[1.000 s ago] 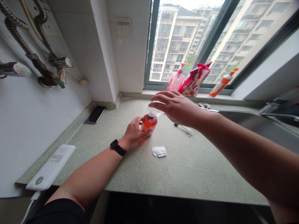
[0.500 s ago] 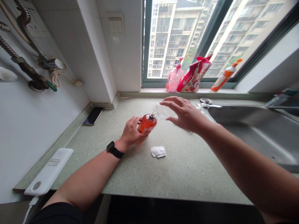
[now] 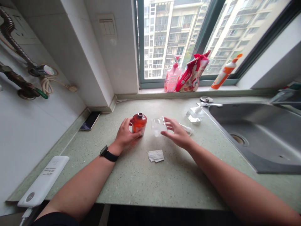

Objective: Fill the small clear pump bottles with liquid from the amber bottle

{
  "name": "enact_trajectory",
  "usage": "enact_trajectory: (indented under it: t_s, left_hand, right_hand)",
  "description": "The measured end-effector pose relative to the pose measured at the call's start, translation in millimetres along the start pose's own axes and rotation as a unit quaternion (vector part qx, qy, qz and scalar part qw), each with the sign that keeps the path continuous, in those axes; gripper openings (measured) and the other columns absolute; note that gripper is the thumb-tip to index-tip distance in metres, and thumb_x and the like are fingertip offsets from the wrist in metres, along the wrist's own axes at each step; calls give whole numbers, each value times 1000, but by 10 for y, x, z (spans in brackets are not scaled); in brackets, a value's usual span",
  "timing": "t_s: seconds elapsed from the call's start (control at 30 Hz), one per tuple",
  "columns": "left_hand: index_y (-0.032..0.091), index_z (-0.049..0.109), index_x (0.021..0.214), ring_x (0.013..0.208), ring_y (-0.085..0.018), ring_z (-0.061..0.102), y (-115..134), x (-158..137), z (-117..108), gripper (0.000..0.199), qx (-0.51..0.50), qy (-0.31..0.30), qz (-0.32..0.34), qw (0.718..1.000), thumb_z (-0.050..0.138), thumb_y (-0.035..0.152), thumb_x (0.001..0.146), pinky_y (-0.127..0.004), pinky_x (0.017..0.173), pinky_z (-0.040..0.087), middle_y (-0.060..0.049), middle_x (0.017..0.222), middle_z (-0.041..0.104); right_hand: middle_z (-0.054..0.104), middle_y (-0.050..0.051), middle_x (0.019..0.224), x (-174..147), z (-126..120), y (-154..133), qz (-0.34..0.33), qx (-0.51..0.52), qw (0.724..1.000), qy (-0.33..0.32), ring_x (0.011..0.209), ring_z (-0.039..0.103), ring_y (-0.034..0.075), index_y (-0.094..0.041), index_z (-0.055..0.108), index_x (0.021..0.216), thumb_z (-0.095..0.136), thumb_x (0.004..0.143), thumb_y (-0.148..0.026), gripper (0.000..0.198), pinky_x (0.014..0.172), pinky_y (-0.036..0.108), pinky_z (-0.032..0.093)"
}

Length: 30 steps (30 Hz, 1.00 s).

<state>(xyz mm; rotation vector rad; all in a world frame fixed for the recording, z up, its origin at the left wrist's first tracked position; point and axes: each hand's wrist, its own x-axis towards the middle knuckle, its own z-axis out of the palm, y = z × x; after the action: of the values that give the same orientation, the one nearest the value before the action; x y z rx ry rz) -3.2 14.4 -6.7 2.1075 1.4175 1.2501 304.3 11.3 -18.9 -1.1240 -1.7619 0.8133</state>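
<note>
My left hand (image 3: 125, 133) is closed around an amber bottle (image 3: 139, 123) with an uncapped dark neck, upright on the counter. Just to its right, my right hand (image 3: 176, 131) holds a clear bottle (image 3: 158, 126), now upright with its round mouth on top; whether its base touches the counter I cannot tell. A folded white tissue (image 3: 156, 155) lies in front of the two bottles. Behind my right hand stands a clear pump bottle (image 3: 196, 113), and a whitish pump top (image 3: 187, 129) lies beside my fingers, partly hidden.
A steel sink (image 3: 252, 144) is set in at the right. On the sill stand a pink pump bottle (image 3: 172, 78), a red bag (image 3: 192, 75) and an orange-and-white bottle (image 3: 224, 75). A phone (image 3: 90, 121) and a white power bank (image 3: 44, 180) lie along the left wall.
My right hand has lowered the clear bottle from a tilt with its mouth at the amber bottle's neck to upright beside it. The amber bottle has gone from leaning to upright.
</note>
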Motion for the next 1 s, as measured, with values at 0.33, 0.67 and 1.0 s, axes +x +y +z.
enact_trajectory:
  t_s: [0.33,0.67,1.0]
  left_hand:
    - [22,62,126,110,-28,69,-204,66,-79,60,31,27,-52,998,88,48,79,-46,102,57,-8,119,70]
    - [27,56,133,95,-25,64,186,-57,-289,50,130,150,170,965,79,43,92,-47,89,60,-10,123,65]
    - [24,51,146,66,-11,58,442,-235,50,67,17,-140,129,982,80,51,92,-30,65,57,-9,126,67]
  right_hand:
    - [68,17,137,-61,69,95,82,151,984,-47,130,68,31,-25,50,136,92,74,-43,77,118,60,51]
    - [69,13,142,-85,111,-14,29,82,995,-39,138,64,32,-25,59,130,92,76,-44,66,121,60,46]
    - [72,12,138,-160,120,-75,-44,2,994,-98,132,68,32,-26,59,137,92,77,-47,71,117,58,50]
